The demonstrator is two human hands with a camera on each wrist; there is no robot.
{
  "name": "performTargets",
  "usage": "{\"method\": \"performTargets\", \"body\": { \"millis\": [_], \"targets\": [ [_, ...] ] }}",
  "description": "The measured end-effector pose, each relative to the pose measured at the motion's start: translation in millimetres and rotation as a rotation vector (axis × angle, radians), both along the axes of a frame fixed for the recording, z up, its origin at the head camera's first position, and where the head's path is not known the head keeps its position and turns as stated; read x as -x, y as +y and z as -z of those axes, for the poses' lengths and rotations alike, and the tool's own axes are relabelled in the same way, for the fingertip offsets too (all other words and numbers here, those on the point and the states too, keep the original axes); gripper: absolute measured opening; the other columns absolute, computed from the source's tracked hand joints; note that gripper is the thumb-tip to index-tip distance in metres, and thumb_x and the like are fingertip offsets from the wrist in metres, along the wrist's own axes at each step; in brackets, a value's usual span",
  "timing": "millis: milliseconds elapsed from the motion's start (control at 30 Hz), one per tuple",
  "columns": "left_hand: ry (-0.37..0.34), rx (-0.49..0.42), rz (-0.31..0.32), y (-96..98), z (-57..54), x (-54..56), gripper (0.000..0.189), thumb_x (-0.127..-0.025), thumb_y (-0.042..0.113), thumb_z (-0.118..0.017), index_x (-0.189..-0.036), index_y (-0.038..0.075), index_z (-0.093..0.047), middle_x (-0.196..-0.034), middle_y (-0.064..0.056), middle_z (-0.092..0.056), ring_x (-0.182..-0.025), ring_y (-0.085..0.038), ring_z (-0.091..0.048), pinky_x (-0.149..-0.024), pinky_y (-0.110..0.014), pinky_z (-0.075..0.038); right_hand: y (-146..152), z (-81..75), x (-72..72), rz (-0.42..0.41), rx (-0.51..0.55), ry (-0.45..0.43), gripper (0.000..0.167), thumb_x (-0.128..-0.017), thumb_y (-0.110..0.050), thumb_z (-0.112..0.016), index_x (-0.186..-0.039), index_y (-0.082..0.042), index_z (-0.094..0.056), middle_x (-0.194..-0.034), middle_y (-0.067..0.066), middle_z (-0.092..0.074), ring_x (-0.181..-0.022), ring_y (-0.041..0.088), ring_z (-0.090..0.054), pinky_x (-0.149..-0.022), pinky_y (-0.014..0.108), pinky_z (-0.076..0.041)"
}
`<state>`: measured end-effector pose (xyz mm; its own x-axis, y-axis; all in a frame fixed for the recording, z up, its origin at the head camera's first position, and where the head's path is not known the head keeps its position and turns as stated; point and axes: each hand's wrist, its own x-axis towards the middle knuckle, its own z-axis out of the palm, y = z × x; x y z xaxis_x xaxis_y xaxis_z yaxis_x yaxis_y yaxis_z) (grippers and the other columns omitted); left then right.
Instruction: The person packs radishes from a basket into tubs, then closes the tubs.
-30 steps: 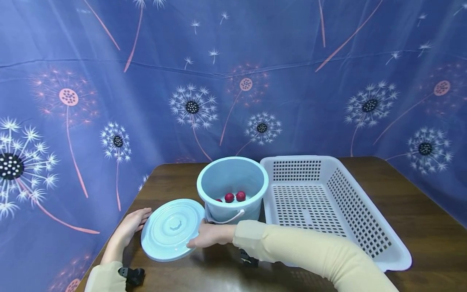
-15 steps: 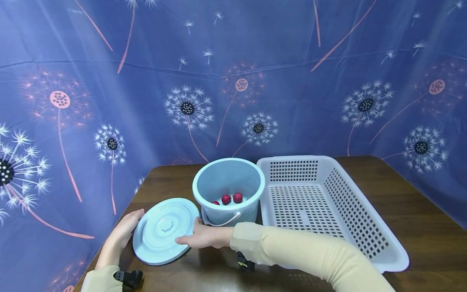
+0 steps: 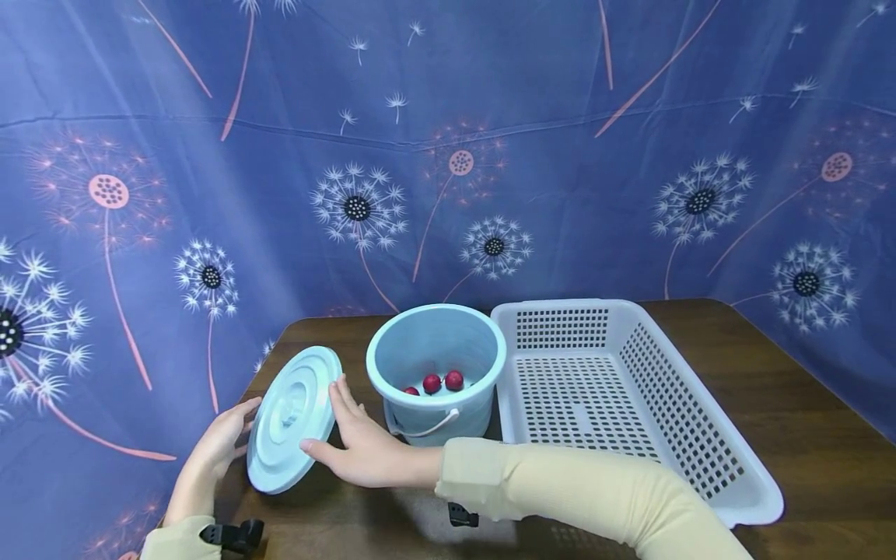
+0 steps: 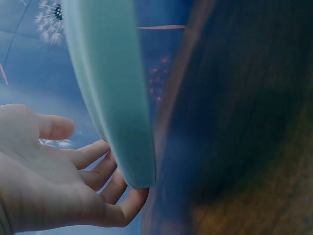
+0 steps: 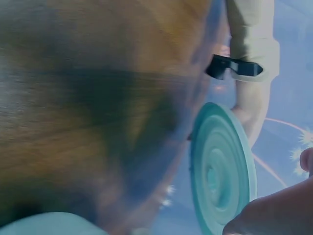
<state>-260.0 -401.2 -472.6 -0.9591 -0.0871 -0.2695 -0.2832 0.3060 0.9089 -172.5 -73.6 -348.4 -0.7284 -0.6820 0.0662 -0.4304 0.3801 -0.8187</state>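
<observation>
A round light-blue plastic lid [image 3: 290, 424] stands tilted up on edge between the two hands, its knobbed face turned toward the right hand. My left hand [image 3: 217, 439] is at its left side. In the left wrist view its fingers [image 4: 120, 188] reach the lower rim from behind, the thumb apart from the lid. My right hand [image 3: 367, 447] has straight fingers at the right rim, with the thumb extended over the lid's lower right in the head view. Right of the lid stands a light-blue bucket [image 3: 483, 400], its white handle hanging down in front. Several small red round fruits [image 3: 432, 383] lie inside.
A large pale perforated plastic basket [image 3: 728, 435] stands right of the bucket on the dark wooden table [image 3: 805, 435]. The right sleeve [image 3: 581, 478] crosses before its near side. A blue dandelion-print curtain [image 3: 595, 194] hangs behind and along the left.
The lid has gone from lying nearly flat to standing steeply tilted, and has shifted left. The right hand has turned from the lid's near right edge to upright fingers along its rim.
</observation>
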Motion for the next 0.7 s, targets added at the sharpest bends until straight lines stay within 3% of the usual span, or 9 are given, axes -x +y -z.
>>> {"method": "performTargets", "body": {
  "millis": [67,133,200,300,400,500,700],
  "targets": [
    [0.019,-0.023,-0.002,0.4,-4.3,-1.7,0.087,-0.09,0.067,-0.026,-0.151,0.01,-0.004,-0.156,-0.019,-0.008,-0.138,-0.035,-0.021,-0.104,-0.057,-0.029,-2,-5.8,-2.1,-0.024,0.045,0.029,0.08,-0.096,-0.05,-0.04,-0.151,-0.011,0.001,-0.157,0.001,0.013,-0.145,0.021,-0.001,-0.117,0.043,-0.012],
    [0.036,-0.051,0.001,4.5,-15.6,-6.6,0.085,-0.091,0.066,-0.026,-0.151,0.009,-0.005,-0.156,-0.018,-0.01,-0.129,-0.022,-0.035,-0.101,-0.046,-0.036,-4,-11.5,-3.0,-0.033,0.082,0.056,0.079,-0.096,-0.048,-0.041,-0.151,-0.01,0.0,-0.157,0.001,0.013,-0.144,0.018,0.0,-0.117,0.042,-0.011],
    [0.058,-0.072,-0.002,11.9,-30.8,-13.7,0.08,-0.094,0.061,-0.025,-0.151,0.008,-0.005,-0.155,-0.016,-0.014,-0.115,-0.006,-0.045,-0.094,-0.034,-0.041,-6,-16.6,-3.1,-0.034,0.109,0.083,0.078,-0.097,-0.046,-0.042,-0.151,-0.009,-0.001,-0.157,0.001,0.012,-0.144,0.016,0.0,-0.117,0.041,-0.01],
    [0.095,-0.102,0.018,27.4,-58.5,-27.5,0.073,-0.098,0.051,-0.023,-0.15,0.002,-0.003,-0.15,-0.013,-0.025,-0.096,0.01,-0.047,-0.084,-0.021,-0.044,-6,-23.6,-1.9,-0.025,0.13,0.134,0.075,-0.097,-0.044,-0.043,-0.151,-0.009,-0.004,-0.157,0.0,0.011,-0.144,0.014,-0.001,-0.117,0.04,-0.009],
    [0.137,-0.141,0.013,44.7,-82.7,-39.9,0.068,-0.101,0.042,-0.023,-0.148,-0.003,-0.005,-0.127,0.003,-0.046,-0.091,0.011,-0.047,-0.08,-0.018,-0.044,-4,-30.3,-0.1,-0.024,0.154,0.175,0.073,-0.097,-0.043,-0.043,-0.151,-0.01,-0.006,-0.157,-0.003,0.011,-0.144,0.012,-0.001,-0.117,0.04,-0.009],
    [0.173,-0.173,0.023,57.0,-99.0,-47.3,0.063,-0.102,0.036,-0.02,-0.148,-0.004,-0.005,-0.104,0.023,-0.046,-0.093,0.008,-0.045,-0.08,-0.017,-0.042,0,-37.6,2.1,-0.029,0.18,0.204,0.072,-0.097,-0.043,-0.042,-0.151,-0.012,-0.005,-0.156,-0.007,0.014,-0.143,0.009,0.001,-0.117,0.04,-0.008],
    [0.281,-0.292,0.049,72.6,-115.8,-50.7,0.062,-0.103,0.033,-0.021,-0.147,-0.007,-0.004,-0.099,0.029,-0.051,-0.094,0.006,-0.047,-0.082,-0.016,-0.043,14,-55.4,10.2,0.062,0.223,0.244,0.075,-0.096,-0.043,-0.046,-0.151,-0.013,-0.005,-0.155,-0.012,0.016,-0.143,0.007,0.004,-0.117,0.04,-0.012]
  ]
}}
